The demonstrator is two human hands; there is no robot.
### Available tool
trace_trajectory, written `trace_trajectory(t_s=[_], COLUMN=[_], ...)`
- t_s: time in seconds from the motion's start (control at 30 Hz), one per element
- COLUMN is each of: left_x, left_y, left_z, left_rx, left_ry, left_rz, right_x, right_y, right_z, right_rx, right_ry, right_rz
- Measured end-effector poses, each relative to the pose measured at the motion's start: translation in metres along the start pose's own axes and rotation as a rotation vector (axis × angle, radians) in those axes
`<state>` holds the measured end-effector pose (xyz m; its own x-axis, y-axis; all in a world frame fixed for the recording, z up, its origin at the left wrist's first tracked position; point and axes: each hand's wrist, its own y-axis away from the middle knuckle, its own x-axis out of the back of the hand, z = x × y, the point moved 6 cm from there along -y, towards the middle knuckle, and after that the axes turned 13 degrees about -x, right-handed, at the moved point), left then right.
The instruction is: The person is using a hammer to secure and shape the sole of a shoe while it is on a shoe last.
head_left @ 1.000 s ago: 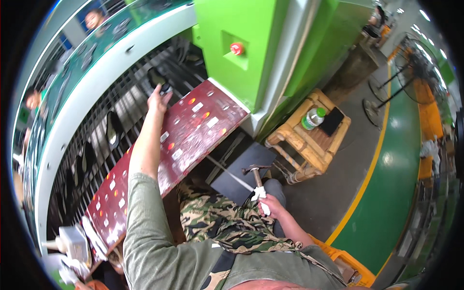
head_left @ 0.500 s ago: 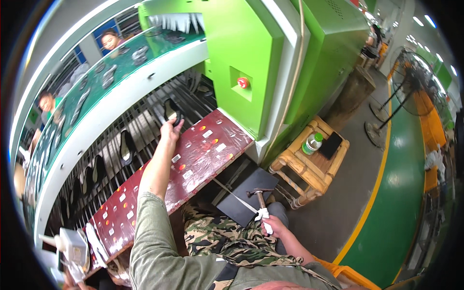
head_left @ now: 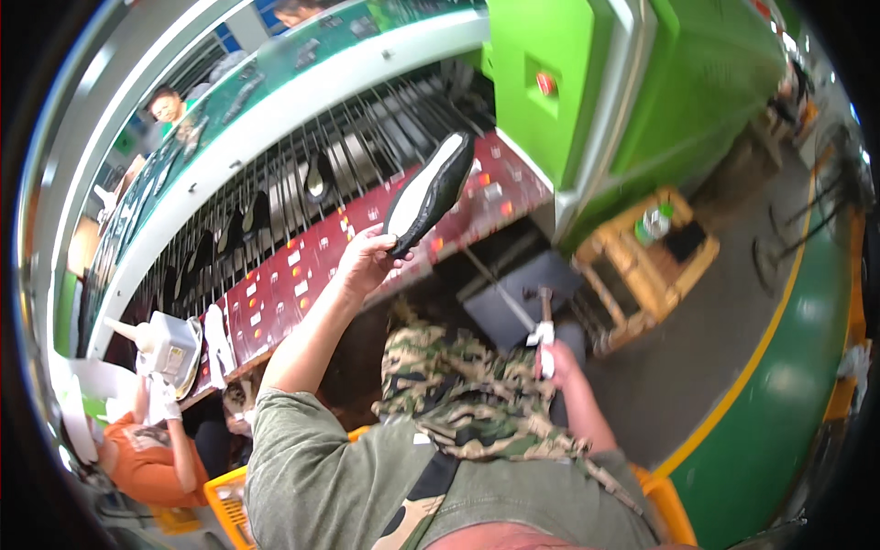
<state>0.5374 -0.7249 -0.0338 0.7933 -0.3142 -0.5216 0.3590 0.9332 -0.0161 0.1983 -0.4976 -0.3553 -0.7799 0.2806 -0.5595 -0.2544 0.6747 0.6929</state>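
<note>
Your left hand [head_left: 367, 261] grips the sole [head_left: 429, 194] by its lower end, long axis rising up-right above the red rack [head_left: 302, 266]; your right hand [head_left: 555, 359], farther off, clasps a hammer [head_left: 544, 307].

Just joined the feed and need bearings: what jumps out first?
The left hand holds a black shoe sole with a white face raised over the red-fronted rack conveyor. The right hand grips a hammer above the camouflage lap. A big green machine fills the upper right.

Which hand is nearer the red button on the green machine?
Left. The left hand, holding a shoe sole, is raised below-left of the red button; the right hand sits far lower.
</note>
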Motion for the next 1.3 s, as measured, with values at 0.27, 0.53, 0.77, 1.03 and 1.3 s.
trace_trajectory(t_s=[0.27, 0.53, 0.77, 1.03, 1.3], left_x=[-0.019, 0.034, -0.038, -0.058, -0.036], left_y=[0.116, 0.115, 0.025, -0.019, -0.028], left_z=[-0.097, -0.124, -0.070, -0.122, -0.151], left_rx=[0.334, 0.461, 0.192, -0.486, -0.322], left_ry=[0.159, -0.458, -1.370, -1.213, -0.615], left_rz=[-0.015, 0.213, -0.430, -0.258, -0.159], right_x=[-0.006, -0.010, -0.014, -0.032, -0.178], right_y=[-0.001, 0.020, 0.017, 0.043, 0.193], right_z=[-0.015, -0.002, -0.008, -0.028, -0.180], right_rx=[0.040, 0.021, 0.026, 0.088, 0.682], right_ry=[0.044, 0.001, 0.050, 0.362, 1.023], right_rz=[0.131, 0.124, 0.135, 0.387, 0.458])
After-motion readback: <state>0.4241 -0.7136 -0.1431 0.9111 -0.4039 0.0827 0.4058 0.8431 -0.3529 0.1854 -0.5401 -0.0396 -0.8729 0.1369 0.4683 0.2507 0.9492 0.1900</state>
